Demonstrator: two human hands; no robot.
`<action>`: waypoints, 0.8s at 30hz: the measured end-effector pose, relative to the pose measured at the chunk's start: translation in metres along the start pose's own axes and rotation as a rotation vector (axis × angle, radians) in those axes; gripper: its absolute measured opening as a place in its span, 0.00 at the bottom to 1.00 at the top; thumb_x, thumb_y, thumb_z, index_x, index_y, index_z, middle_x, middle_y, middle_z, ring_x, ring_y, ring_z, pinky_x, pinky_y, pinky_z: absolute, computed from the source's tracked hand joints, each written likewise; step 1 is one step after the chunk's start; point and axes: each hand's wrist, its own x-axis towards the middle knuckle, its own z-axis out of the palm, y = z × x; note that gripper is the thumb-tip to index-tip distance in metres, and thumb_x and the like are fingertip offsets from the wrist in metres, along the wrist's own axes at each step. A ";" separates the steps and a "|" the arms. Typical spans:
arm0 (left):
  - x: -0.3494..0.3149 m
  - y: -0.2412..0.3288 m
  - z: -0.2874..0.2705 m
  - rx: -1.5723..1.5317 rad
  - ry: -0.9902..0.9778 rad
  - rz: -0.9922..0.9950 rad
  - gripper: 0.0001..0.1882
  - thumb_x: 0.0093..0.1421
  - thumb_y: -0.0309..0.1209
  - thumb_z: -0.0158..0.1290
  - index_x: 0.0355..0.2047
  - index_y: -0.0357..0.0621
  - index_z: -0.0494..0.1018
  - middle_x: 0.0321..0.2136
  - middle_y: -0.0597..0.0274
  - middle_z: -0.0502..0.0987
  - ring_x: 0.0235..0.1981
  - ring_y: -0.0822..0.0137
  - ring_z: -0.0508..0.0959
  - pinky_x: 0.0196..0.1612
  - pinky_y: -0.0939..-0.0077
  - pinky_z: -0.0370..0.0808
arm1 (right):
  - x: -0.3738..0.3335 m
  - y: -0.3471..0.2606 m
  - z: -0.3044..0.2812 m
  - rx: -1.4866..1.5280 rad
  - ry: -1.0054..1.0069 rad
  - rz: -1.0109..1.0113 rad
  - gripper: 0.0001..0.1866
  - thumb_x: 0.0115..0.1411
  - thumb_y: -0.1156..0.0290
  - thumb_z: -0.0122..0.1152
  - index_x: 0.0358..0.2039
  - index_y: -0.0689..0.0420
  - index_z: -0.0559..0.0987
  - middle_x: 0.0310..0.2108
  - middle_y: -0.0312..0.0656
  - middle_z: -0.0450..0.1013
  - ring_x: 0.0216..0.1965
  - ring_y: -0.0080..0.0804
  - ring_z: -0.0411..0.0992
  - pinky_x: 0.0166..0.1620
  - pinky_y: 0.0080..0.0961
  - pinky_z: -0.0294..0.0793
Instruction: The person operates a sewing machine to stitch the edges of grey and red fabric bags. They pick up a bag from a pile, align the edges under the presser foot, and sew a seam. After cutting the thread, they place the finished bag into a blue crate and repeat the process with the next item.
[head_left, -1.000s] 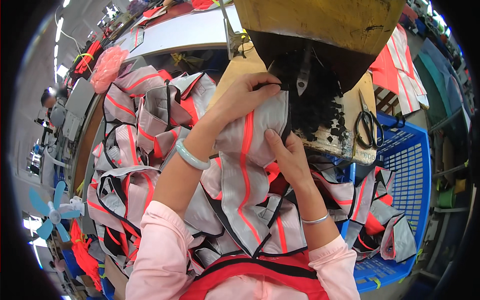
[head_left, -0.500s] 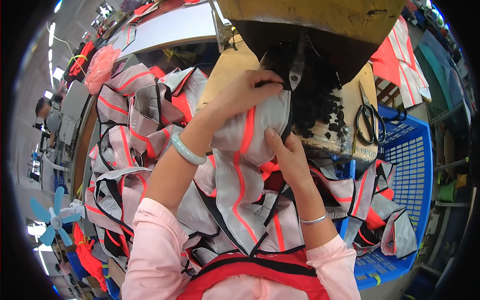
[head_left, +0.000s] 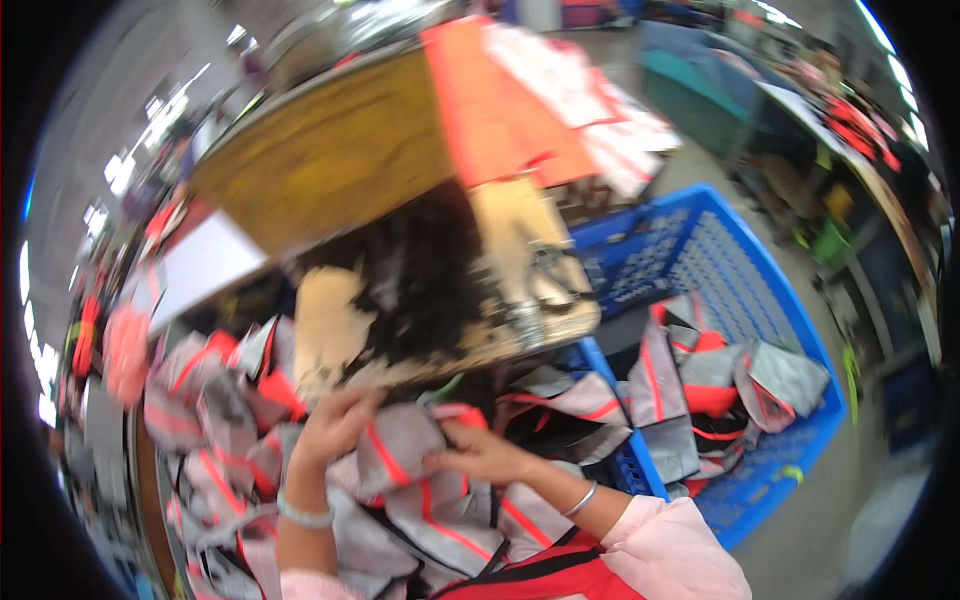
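Red-striped grey fabric panel (head_left: 412,440) between my left hand (head_left: 336,424) and right hand (head_left: 484,456)
Right grasps it; left's grip I cannot tell

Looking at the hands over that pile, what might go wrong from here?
The striped grey piece between the left hand and right hand could snag in the similar pile around it. Black scraps near the worktop's front edge might drop onto the pieces. The scissors, lying near the worktop's right end, might get knocked off.
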 end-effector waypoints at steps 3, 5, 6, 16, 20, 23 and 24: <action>-0.044 -0.030 0.008 -0.187 -0.074 -0.018 0.23 0.62 0.43 0.48 0.44 0.32 0.74 0.45 0.51 0.77 0.47 0.62 0.74 0.52 0.68 0.67 | -0.030 -0.008 -0.006 0.042 -0.126 -0.130 0.19 0.63 0.68 0.59 0.52 0.63 0.72 0.42 0.38 0.72 0.47 0.22 0.67 0.51 0.24 0.67; -0.046 -0.035 0.023 -0.448 -0.264 0.133 0.16 0.62 0.32 0.51 0.45 0.32 0.74 0.49 0.46 0.75 0.55 0.53 0.70 0.60 0.58 0.61 | -0.052 -0.016 -0.012 0.081 -0.080 -0.144 0.18 0.62 0.70 0.60 0.51 0.63 0.73 0.44 0.37 0.73 0.47 0.22 0.67 0.52 0.24 0.67; -0.040 -0.028 0.032 -0.455 -0.316 0.151 0.14 0.61 0.28 0.51 0.45 0.32 0.74 0.49 0.46 0.75 0.56 0.52 0.70 0.61 0.57 0.61 | -0.063 -0.020 -0.018 0.086 -0.082 -0.132 0.18 0.62 0.70 0.60 0.51 0.63 0.73 0.44 0.36 0.73 0.47 0.22 0.67 0.53 0.24 0.67; -0.003 0.049 0.149 0.196 -0.030 0.287 0.10 0.53 0.24 0.58 0.38 0.43 0.79 0.29 0.58 0.80 0.32 0.59 0.79 0.37 0.72 0.71 | -0.164 -0.067 -0.059 -0.277 0.680 -0.354 0.25 0.58 0.72 0.62 0.57 0.59 0.69 0.52 0.43 0.69 0.55 0.35 0.67 0.57 0.29 0.66; 0.022 0.064 0.207 0.370 -0.093 0.504 0.07 0.53 0.31 0.57 0.32 0.44 0.78 0.26 0.54 0.79 0.30 0.53 0.79 0.34 0.61 0.72 | -0.153 -0.082 -0.021 -0.956 0.707 -0.323 0.27 0.55 0.64 0.64 0.55 0.59 0.71 0.49 0.50 0.71 0.52 0.46 0.68 0.56 0.36 0.67; 0.027 0.071 0.215 0.430 -0.240 0.492 0.06 0.53 0.32 0.56 0.31 0.46 0.78 0.25 0.52 0.78 0.29 0.50 0.78 0.31 0.59 0.72 | -0.156 -0.053 -0.018 -1.057 0.719 -0.073 0.33 0.57 0.54 0.60 0.57 0.61 0.68 0.42 0.51 0.74 0.44 0.47 0.74 0.47 0.37 0.73; 0.026 0.057 0.212 0.388 -0.306 0.473 0.08 0.54 0.34 0.55 0.32 0.47 0.78 0.24 0.51 0.78 0.28 0.48 0.78 0.30 0.58 0.72 | -0.156 -0.041 -0.018 -1.030 0.696 0.018 0.35 0.57 0.51 0.59 0.57 0.62 0.67 0.40 0.52 0.75 0.41 0.47 0.76 0.43 0.38 0.75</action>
